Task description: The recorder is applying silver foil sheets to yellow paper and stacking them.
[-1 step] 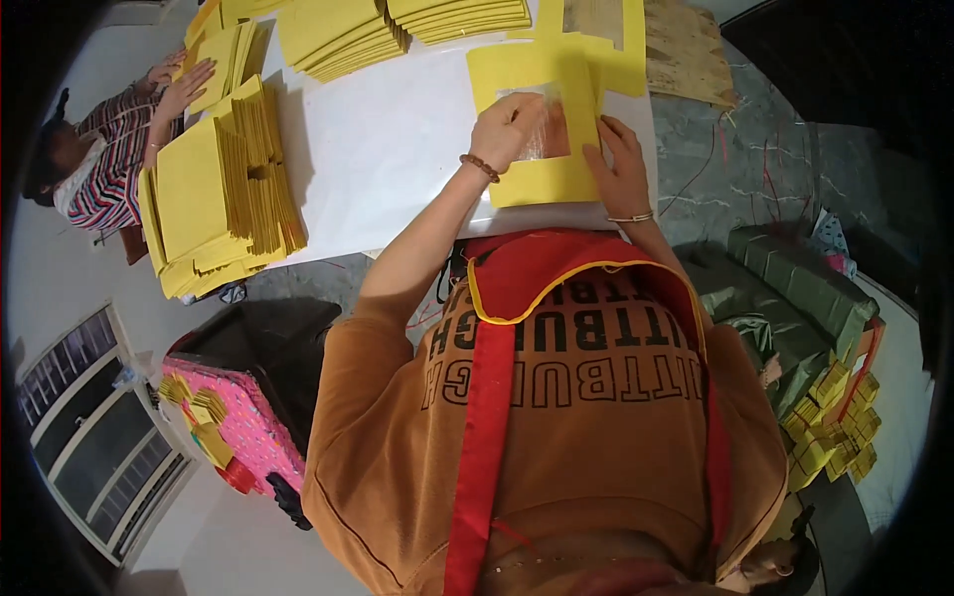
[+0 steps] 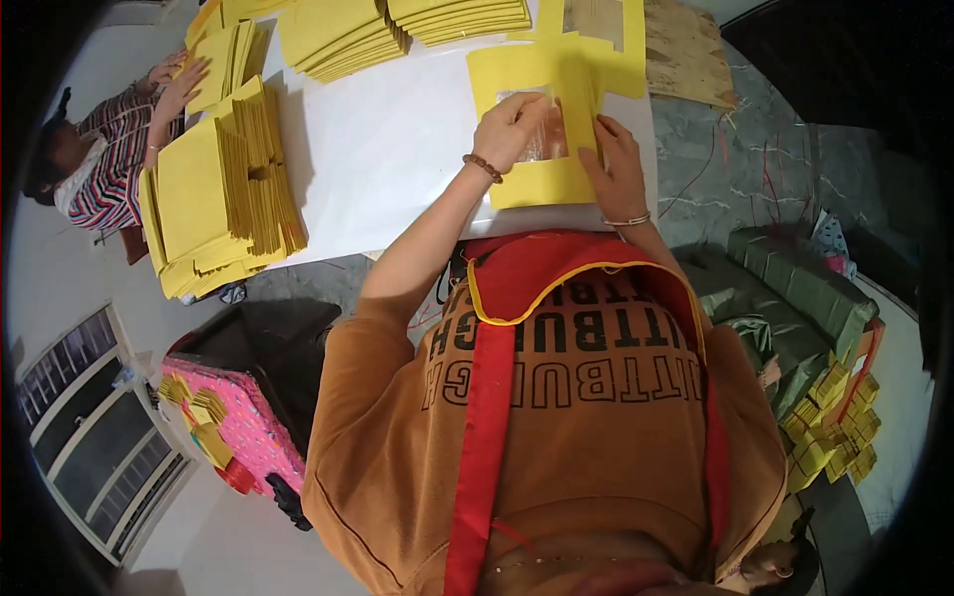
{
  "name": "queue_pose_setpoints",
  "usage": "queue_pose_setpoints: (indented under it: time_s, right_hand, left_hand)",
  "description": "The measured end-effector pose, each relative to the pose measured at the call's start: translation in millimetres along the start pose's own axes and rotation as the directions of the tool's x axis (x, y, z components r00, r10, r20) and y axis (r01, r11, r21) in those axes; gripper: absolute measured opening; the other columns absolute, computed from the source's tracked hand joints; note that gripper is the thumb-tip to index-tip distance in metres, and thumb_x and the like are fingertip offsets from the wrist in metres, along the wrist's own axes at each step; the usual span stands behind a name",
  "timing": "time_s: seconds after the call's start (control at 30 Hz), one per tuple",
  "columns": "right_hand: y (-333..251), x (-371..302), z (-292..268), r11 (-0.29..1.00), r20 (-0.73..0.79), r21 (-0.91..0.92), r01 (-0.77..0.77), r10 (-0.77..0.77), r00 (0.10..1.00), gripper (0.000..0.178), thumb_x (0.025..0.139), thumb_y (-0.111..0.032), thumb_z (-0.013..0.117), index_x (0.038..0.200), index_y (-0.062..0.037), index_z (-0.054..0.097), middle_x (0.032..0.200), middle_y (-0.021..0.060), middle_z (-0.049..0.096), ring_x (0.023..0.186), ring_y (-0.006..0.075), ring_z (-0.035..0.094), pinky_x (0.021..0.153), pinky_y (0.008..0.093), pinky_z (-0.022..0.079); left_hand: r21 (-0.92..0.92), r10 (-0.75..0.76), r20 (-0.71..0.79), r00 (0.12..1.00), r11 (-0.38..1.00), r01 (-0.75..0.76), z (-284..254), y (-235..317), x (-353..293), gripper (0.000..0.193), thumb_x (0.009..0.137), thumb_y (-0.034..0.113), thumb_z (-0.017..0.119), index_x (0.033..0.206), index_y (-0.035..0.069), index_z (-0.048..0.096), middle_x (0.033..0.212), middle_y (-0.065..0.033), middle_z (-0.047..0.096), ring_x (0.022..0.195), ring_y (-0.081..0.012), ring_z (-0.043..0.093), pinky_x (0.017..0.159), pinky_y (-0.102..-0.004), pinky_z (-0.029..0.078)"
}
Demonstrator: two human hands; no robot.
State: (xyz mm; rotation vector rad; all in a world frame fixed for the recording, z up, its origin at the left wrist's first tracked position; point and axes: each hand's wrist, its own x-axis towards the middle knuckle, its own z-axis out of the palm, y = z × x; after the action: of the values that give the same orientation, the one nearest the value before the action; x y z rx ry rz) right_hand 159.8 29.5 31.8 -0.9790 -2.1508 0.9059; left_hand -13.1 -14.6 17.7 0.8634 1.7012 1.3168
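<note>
A yellow paper bag or folder (image 2: 547, 189) with a clear, shiny window (image 2: 545, 146) lies flat in front of me on the white tabletop, overlapping other yellow sheets. My left hand (image 2: 509, 129) rests on the window with its fingers curled in; whatever they may hold is hidden. At the bag's right edge lies my right hand (image 2: 618, 169), its fingers loosely apart and its thumb on the yellow paper. Beyond the bag is a yellow sheet with a cut-out opening (image 2: 633, 70).
Stacks of yellow folded paper (image 2: 199, 194) stand on the left of the white table (image 2: 368, 149), more stacks (image 2: 333, 35) at its far side. At far left a person in a striped top (image 2: 104, 179) handles yellow pieces. A wooden board (image 2: 688, 50) lies at right.
My left hand has shifted very slightly on the window, and my right hand has edged a little to the left along the bag.
</note>
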Motion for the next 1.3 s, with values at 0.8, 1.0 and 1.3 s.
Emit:
queue_pose_setpoints:
  time_s: [0.8,1.0,1.3]
  right_hand:
    - [-13.6,18.2,-1.6,0.914,-0.002,0.387,-0.122,0.133,0.991,0.040,0.088,-0.021,0.046,0.119,0.0055,0.043,0.120,0.0157,0.045,0.113,0.0235,0.041,0.097,0.0304,0.029]
    - [3.1,28.0,31.0,0.332,0.222,0.865,-0.377,0.420,0.880,0.045,0.092,-0.025,0.038,0.126,0.0049,0.036,0.128,0.0115,0.039,0.118,0.0183,0.036,0.098,0.0279,0.028]
    - [-10.3,28.7,6.7,0.740,0.153,0.625,-0.248,0.196,0.969,0.045,0.089,-0.020,0.046,0.127,0.0030,0.035,0.129,0.0111,0.039,0.119,0.0185,0.036,0.099,0.0286,0.028]
  left_hand:
    - [-0.314,-0.205,-0.041,0.978,0.932,0.182,-4.4,16.1,-6.2,0.020,0.084,0.017,0.055,0.085,-0.002,0.059,0.065,0.0001,0.056,0.052,-0.0046,0.046,0.045,-0.0198,0.037]
    - [-0.465,-0.155,-0.069,0.985,0.879,0.106,0.3,-0.1,-3.2,0.018,0.086,0.016,0.053,0.085,0.000,0.059,0.065,0.0003,0.056,0.051,-0.0046,0.046,0.043,-0.0193,0.035]
    - [-0.491,-0.162,-0.093,0.982,0.866,0.097,-2.6,-16.4,-0.9,0.020,0.086,0.020,0.053,0.083,0.002,0.059,0.061,0.0021,0.054,0.044,-0.0041,0.041,0.038,-0.0198,0.030]
